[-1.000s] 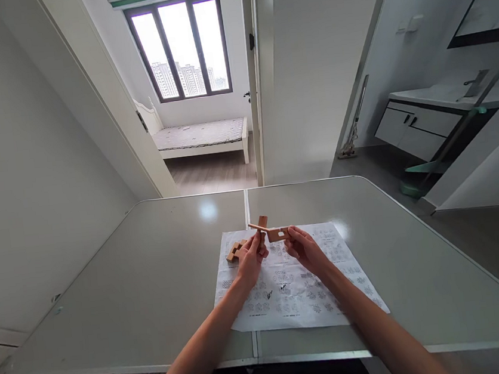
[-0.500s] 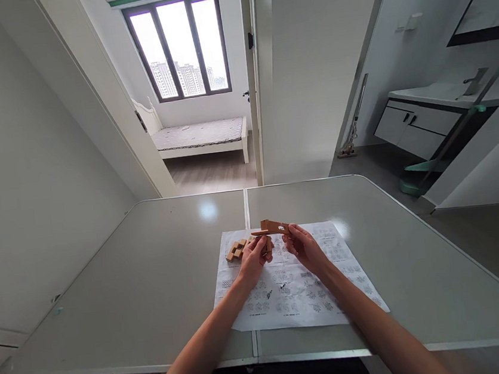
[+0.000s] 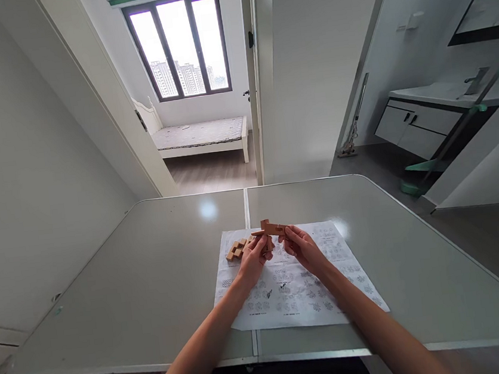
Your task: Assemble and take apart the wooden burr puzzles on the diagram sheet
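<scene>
**Notched Wood Pieces Meeting Between Two Hands**

Starting at the left, we see a smooth, matte, pale grey wall [image 3: 24, 146], then a glossy grey-green tabletop [image 3: 131, 296] with rounded far corners and a thin pale rim. Beyond it stands a white-framed bed [image 3: 202, 150] with a flat, patterned mattress.

Next we come to a cluster of small tan wooden blocks [image 3: 235, 251], square-edged and stepped with notches, lying on the paper just beside the left hand [image 3: 253, 258]. That hand's fingers are curled in close, gripping brown wooden pieces; one stands upright [image 3: 265, 225] and a thin one points left. Overlap keeps us from counting them.

Touching these from the right is a brown, flat-sided wooden bar [image 3: 276, 229], its right end pinched between the thumb and fingers of the right hand [image 3: 302, 245], with almost no gap. All this wood is held above a white, faintly creased paper sheet [image 3: 285, 309] printed with rows of small grey diagrams.

At far right we find a white, dark-trimmed vanity cabinet [image 3: 418, 126] with flat fronts.
</scene>
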Available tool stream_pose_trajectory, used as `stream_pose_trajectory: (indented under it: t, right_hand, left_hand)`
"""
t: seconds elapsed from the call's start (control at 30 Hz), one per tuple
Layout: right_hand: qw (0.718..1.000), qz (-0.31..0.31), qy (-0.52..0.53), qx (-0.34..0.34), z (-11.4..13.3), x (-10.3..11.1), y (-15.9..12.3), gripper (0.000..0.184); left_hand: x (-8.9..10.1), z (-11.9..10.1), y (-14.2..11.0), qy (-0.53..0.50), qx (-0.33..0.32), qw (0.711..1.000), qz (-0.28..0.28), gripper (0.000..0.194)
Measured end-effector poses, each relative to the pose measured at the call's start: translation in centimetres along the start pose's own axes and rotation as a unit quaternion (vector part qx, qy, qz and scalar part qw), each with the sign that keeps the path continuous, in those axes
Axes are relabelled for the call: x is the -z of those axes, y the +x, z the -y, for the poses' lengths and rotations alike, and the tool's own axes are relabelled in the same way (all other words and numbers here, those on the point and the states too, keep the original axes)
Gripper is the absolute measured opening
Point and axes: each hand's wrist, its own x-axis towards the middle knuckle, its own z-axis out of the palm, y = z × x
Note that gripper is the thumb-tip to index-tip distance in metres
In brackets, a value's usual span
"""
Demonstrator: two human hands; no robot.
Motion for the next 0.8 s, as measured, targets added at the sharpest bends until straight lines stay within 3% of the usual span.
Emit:
stream_pose_trajectory:
  t: [0.6,0.8]
  right_hand:
    - [0.999,-0.032,0.0,-0.03,-0.02,0.26,0.14,0.046]
    - [0.999,-0.009,-0.01,-0.05,-0.37,0.25,0.16,0.047]
  left_hand:
    - [-0.02,-0.35,-0.18,-0.005,0.021,1.0,-0.006,0.047]
    - [-0.02,-0.28,-0.22,0.024,0.018,0.999,0.017,0.049]
